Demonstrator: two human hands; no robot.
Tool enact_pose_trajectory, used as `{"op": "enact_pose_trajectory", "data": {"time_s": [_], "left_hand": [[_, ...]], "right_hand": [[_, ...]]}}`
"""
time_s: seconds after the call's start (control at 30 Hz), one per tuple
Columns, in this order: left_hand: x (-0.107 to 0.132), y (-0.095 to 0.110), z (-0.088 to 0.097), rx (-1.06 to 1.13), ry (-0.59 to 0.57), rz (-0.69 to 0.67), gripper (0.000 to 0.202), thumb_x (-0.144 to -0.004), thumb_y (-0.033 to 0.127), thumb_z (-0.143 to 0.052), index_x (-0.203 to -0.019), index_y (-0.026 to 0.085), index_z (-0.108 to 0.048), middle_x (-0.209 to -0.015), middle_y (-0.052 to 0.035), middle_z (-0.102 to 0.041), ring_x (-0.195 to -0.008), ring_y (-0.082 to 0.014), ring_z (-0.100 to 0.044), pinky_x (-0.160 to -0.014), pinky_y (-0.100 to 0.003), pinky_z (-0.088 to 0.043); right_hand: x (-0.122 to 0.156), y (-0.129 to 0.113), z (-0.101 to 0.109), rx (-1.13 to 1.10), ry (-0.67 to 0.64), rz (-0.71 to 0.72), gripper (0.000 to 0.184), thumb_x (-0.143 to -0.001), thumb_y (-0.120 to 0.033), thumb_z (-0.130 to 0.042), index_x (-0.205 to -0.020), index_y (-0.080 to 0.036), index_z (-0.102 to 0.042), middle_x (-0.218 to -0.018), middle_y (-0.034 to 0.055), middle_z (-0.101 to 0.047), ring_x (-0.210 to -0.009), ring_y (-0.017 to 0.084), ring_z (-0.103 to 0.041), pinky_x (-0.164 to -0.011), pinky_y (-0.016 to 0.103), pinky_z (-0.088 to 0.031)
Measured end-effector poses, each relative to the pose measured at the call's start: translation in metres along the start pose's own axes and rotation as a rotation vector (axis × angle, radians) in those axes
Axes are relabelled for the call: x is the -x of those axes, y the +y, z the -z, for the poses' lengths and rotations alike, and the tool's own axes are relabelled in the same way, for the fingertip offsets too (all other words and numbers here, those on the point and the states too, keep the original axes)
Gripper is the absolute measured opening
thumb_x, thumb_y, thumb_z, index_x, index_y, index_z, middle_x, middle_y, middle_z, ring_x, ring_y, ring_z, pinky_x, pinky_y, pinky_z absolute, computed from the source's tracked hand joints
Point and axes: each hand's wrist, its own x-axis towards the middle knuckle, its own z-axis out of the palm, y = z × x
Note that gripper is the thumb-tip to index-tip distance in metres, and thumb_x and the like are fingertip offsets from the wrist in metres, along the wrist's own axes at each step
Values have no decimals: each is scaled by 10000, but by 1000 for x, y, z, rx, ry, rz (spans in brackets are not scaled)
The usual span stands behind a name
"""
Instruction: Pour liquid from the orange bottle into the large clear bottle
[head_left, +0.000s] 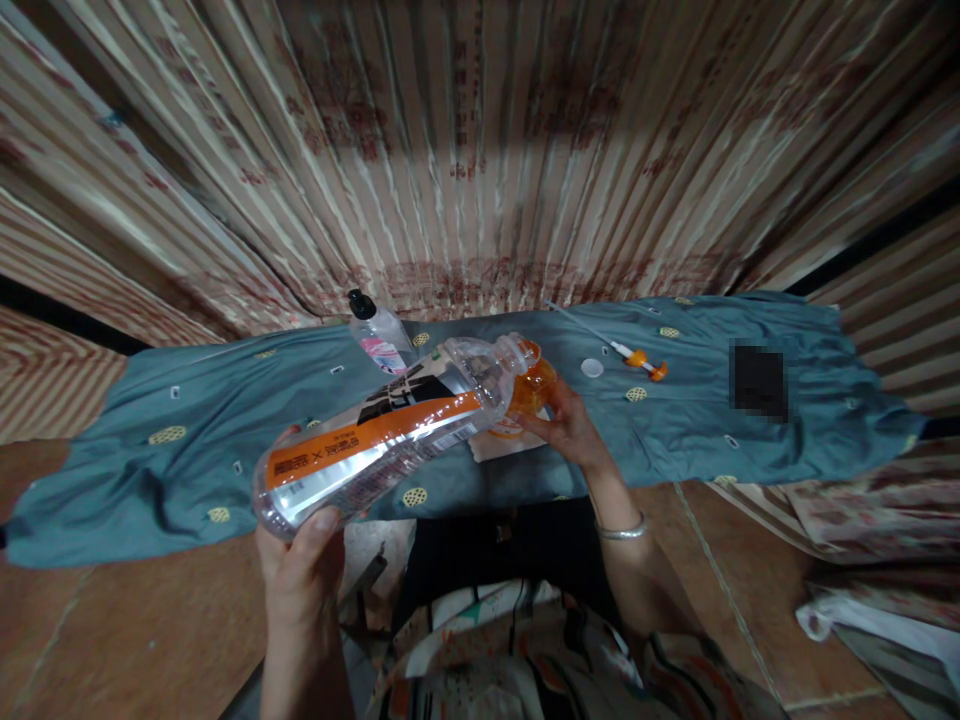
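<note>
My left hand (300,565) grips the base of a large clear plastic bottle (390,430) with an orange and black label, tipped so its open neck points right and slightly up. The neck meets a small orange container (531,388) that my right hand (570,425) holds from below, fingers curled round it. A silver bangle (622,530) circles my right wrist. Both hands work above a low table covered in a teal cloth (750,440).
A small clear bottle with a black pump top (379,335) stands at the table's back. A white cap (592,368) and an orange pump head with a long tube (637,358) lie on the cloth. Striped curtain behind; tiled floor and a plastic bag (825,615) at right.
</note>
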Motion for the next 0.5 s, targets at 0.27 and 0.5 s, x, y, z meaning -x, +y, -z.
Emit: {"op": "enact_pose_trajectory", "data": {"time_s": [0.27, 0.5], "left_hand": [[-1, 2, -1, -9, 8, 1, 767, -491, 603, -1201, -1126, 279, -916, -1167, -70, -878, -831, -201, -704, -767, -329, -707], [-1, 4, -4, -12, 28, 27, 755, -476, 580, -1189, -1127, 289, -939, -1144, -58, -894, -828, -191, -731, -803, -318, -718]], "right_hand": [[0, 1, 0, 4, 5, -3, 764, -885, -666, -1080, -1525, -354, -802, -1508, 85, -898, -1473, 393, -832, -1392, 637, -616], [1, 2, 2, 3, -3, 3, 735, -917, -678, -1050, -1523, -352, -792, -1501, 83, -897, -1479, 395, -829, -1394, 632, -621]]}}
